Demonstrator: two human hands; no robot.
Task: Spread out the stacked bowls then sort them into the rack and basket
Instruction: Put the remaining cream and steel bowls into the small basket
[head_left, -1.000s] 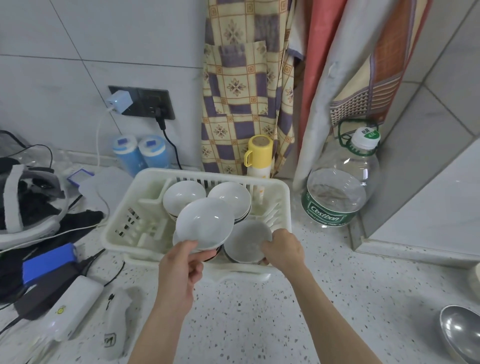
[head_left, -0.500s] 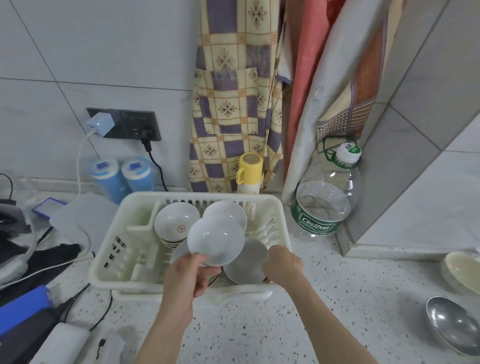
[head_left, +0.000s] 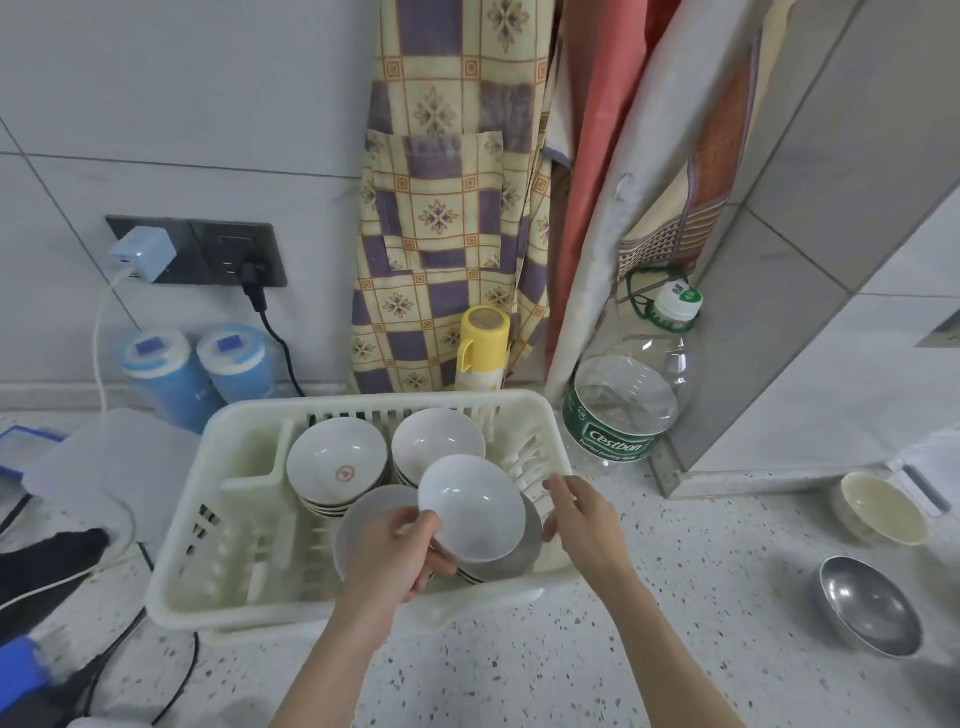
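- Gripping a plain white bowl (head_left: 470, 506) by its near rim, the left hand (head_left: 397, 558) holds it tilted above the white plastic rack (head_left: 179, 561), thumb over the edge and fingers curled beneath.
- The held bowl is glossy and unmarked inside, with soft highlights on its curve.
- The right hand (head_left: 584, 519) hovers just beside that bowl on its right, fingers loosely spread and holding nothing.
- Inside the rack, at the back left, sits a stack of bowls (head_left: 336, 467); the top one shows a small reddish-brown emblem at its bottom, too small to read.
- A second stack of white bowls (head_left: 434, 441) stands beside it to the right, partly hidden by the held bowl.
- Under the hands lie two greyish-white bowls (head_left: 369, 519), largely covered.
- The rack rests on a speckled surface (head_left: 649, 597).
- To the right stands a clear bottle (head_left: 626, 400) with a green label reading "Cestbon"; the smaller print is illegible.
- Farther right on the surface sit a cream bowl (head_left: 883, 512) and a steel bowl (head_left: 870, 605), well apart from the rack.
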